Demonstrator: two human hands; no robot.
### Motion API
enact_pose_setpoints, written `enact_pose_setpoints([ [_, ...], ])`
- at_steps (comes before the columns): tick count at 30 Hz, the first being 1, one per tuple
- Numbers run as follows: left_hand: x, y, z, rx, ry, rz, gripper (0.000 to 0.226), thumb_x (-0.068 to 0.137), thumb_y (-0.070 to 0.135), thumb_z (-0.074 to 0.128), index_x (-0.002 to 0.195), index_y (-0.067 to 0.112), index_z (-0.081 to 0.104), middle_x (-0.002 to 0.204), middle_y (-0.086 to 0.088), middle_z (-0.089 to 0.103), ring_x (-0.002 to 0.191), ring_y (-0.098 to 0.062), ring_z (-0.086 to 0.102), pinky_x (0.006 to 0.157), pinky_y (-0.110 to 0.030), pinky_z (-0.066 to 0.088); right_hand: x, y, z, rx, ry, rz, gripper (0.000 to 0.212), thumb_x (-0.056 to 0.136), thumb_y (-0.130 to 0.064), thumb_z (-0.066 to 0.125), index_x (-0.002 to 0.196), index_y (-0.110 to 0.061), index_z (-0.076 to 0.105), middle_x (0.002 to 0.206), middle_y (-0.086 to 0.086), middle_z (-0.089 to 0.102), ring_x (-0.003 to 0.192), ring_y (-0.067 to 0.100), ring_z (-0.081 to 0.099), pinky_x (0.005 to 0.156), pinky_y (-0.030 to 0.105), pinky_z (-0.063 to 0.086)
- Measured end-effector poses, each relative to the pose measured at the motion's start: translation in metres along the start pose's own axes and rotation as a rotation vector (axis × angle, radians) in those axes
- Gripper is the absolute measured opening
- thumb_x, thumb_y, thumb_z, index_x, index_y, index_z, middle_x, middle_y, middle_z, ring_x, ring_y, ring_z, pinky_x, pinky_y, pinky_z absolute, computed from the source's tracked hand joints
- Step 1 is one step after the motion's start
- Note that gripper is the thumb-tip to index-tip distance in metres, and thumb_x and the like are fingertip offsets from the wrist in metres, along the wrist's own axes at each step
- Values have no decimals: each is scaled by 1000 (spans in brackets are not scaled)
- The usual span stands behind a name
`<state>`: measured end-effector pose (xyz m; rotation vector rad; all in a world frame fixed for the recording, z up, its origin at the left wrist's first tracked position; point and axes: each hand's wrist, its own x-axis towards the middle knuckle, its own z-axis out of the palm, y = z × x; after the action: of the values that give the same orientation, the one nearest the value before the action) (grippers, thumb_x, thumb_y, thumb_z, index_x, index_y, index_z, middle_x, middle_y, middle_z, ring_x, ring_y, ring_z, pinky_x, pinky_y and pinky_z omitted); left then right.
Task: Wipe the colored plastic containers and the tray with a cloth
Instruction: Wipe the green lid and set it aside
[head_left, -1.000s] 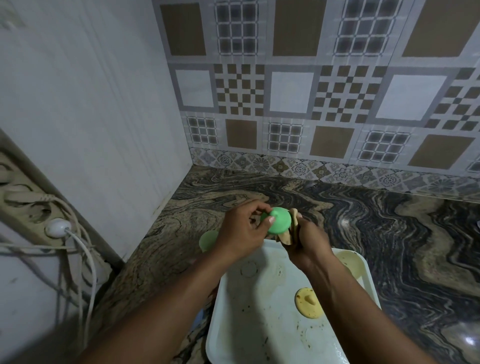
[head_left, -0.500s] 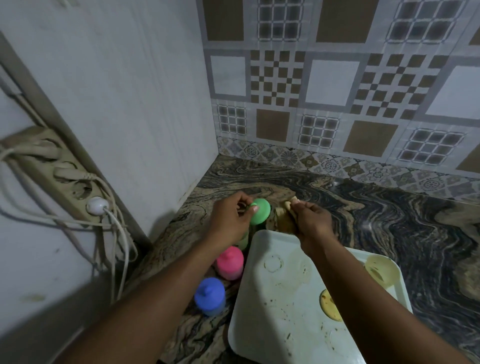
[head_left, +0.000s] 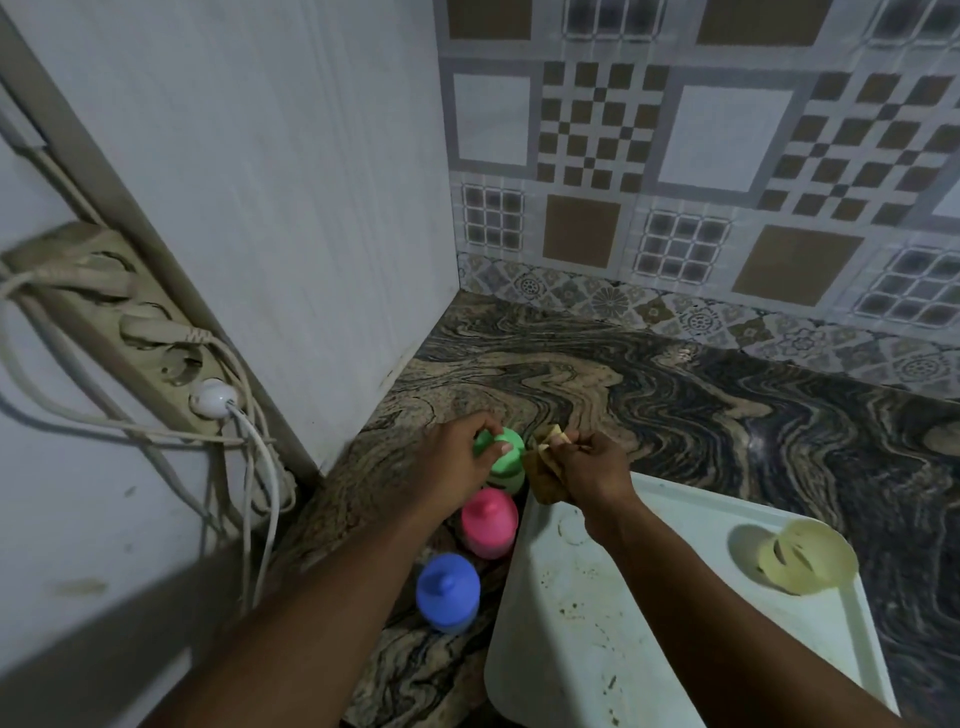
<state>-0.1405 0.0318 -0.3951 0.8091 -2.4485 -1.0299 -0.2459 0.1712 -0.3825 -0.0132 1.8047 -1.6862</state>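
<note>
My left hand (head_left: 462, 460) grips the green lid on top of the green container (head_left: 508, 467), which stands on the counter left of the tray. My right hand (head_left: 592, 470) holds a crumpled tan cloth (head_left: 543, 470) right beside that container. A pink container (head_left: 490, 522) and a blue container (head_left: 448, 592), both lidded, stand in a row nearer to me. The stained white tray (head_left: 587, 623) lies to the right, with an open pale yellow container (head_left: 795, 558) in its far right corner.
A white wall panel (head_left: 260, 208) closes the left side, with a power strip (head_left: 130, 322) and hanging cables (head_left: 260, 493). Patterned tiles back the dark marbled counter (head_left: 727, 405).
The view swung left and down, revealing the pink and blue containers. My left hand brought the green lid down from in front of me onto the green container. The cloth hand followed alongside.
</note>
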Motion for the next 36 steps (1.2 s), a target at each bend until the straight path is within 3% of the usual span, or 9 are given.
enact_pose_setpoints([
  [3, 0, -5, 2, -17, 8, 6, 14, 84, 35, 78, 92, 28, 69, 90, 6, 74, 81, -17, 67, 73, -37, 56, 6, 4, -1, -4, 29, -1, 20, 99, -15, 62, 110, 1, 60, 97, 26, 73, 87, 44, 74, 73, 63, 57],
  [8, -4, -7, 4, -81, -8, 18, 17, 82, 40, 77, 93, 32, 68, 101, 10, 76, 90, -11, 70, 79, -36, 58, 18, 11, -9, -14, 85, -3, 22, 95, -18, 60, 107, 1, 65, 100, 30, 72, 87, 47, 71, 64, 49, 59],
  [12, -5, -9, 4, -105, -30, 44, 30, 77, 54, 69, 97, 31, 65, 110, 8, 76, 98, -12, 71, 83, -39, 58, 22, 14, -14, -11, 92, 23, 23, 96, -14, 56, 107, 3, 66, 98, 33, 70, 74, 40, 68, 57, 42, 56],
  [20, -7, -9, 0, -25, -49, 29, 20, 85, 34, 76, 98, 21, 71, 98, 1, 75, 89, -19, 68, 79, -40, 57, 16, 21, -9, 58, 13, 43, 26, 97, -11, 54, 112, 10, 62, 87, 34, 70, 59, 34, 63, 49, 35, 49],
  [25, -4, -3, -4, 86, -91, 19, 18, 86, 38, 75, 94, 26, 65, 91, -3, 72, 83, -22, 66, 74, -40, 56, 13, 18, -10, 59, -25, 72, 26, 99, -16, 54, 108, 4, 68, 83, 26, 72, 60, 33, 64, 48, 34, 49],
  [30, -3, 3, -4, 147, -138, -3, 18, 89, 36, 72, 95, 26, 58, 92, -3, 71, 80, -24, 66, 74, -41, 56, 3, 13, -12, 125, -134, 132, 37, 87, -37, 75, 91, -1, 72, 66, 15, 55, 51, 23, 47, 49, 28, 36],
  [33, -2, 8, -3, 182, -192, -38, 18, 93, 34, 67, 100, 27, 52, 96, -3, 68, 78, -23, 62, 73, -39, 53, -1, 11, -20, 142, -154, 189, 25, 82, -28, 81, 87, -8, 67, 75, 15, 54, 58, 22, 48, 54, 29, 36],
  [36, 2, 12, -2, 196, -247, -86, 19, 95, 31, 63, 108, 23, 51, 102, -7, 66, 82, -24, 60, 71, -32, 44, -6, 7, -32, 131, -133, 203, 19, 86, -16, 75, 100, -4, 70, 93, 15, 72, 78, 25, 66, 62, 30, 50],
])
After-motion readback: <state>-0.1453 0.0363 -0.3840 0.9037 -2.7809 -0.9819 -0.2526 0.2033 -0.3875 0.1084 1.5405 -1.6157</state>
